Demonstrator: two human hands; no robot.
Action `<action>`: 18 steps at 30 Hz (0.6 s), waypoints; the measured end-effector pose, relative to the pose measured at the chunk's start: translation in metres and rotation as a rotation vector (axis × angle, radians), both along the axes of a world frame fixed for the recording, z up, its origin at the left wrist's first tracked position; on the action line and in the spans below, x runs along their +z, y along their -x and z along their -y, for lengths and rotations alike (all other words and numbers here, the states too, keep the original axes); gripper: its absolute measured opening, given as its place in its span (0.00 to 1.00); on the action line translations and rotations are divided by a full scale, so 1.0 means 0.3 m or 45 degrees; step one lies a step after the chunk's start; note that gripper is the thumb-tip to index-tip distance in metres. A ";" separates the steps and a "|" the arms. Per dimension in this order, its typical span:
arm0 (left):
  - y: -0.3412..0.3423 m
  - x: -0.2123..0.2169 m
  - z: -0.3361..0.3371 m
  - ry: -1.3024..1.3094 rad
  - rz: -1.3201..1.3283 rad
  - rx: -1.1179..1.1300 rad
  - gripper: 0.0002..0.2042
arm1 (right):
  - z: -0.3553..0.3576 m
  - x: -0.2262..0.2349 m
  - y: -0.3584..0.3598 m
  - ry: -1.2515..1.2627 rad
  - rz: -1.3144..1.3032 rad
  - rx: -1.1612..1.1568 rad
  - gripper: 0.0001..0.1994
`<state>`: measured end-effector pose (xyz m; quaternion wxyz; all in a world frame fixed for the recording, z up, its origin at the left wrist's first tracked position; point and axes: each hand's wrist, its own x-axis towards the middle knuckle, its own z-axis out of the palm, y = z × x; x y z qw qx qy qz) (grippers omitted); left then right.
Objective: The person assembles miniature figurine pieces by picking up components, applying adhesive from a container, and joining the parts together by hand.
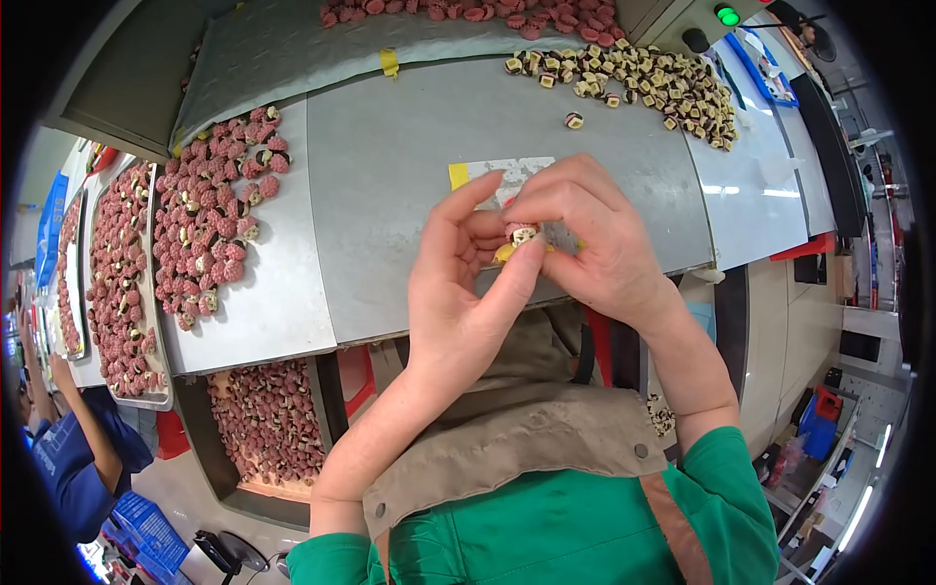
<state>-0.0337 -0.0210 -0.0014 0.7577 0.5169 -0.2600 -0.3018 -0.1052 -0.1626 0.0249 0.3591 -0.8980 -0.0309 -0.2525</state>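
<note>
Pink and cream, one small piece (pixel 523 234) is pinched between my left hand (pixel 450 268) and right hand (pixel 600 239) above the table (pixel 375 175)

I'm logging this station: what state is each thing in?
Knobbly pink-and-cream piece: held between both hands
Left bare hand: curled, gripping
Right bare hand: fingers bent, gripping
Round green indicator light: lit
Silver rectangular metal tray: filled with pink pieces
Cream-and-dark cube pieces: loosely heaped

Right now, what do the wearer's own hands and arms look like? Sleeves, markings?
Left hand and right hand: no gloves. Forearms uncovered, no cables or watch visible. Plain green sleeves end near the elbows.
</note>
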 end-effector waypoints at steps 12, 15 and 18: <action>-0.230 0.047 -0.307 -0.663 0.848 0.802 0.13 | 0.173 0.018 0.019 0.182 -0.117 -0.125 0.14; -0.424 0.068 -0.614 -0.920 1.112 1.132 0.14 | 0.308 -0.008 0.016 0.121 -0.141 -0.392 0.12; -0.563 0.028 -0.914 -1.184 1.094 1.059 0.14 | 0.345 -0.011 -0.005 0.350 -0.159 -0.271 0.10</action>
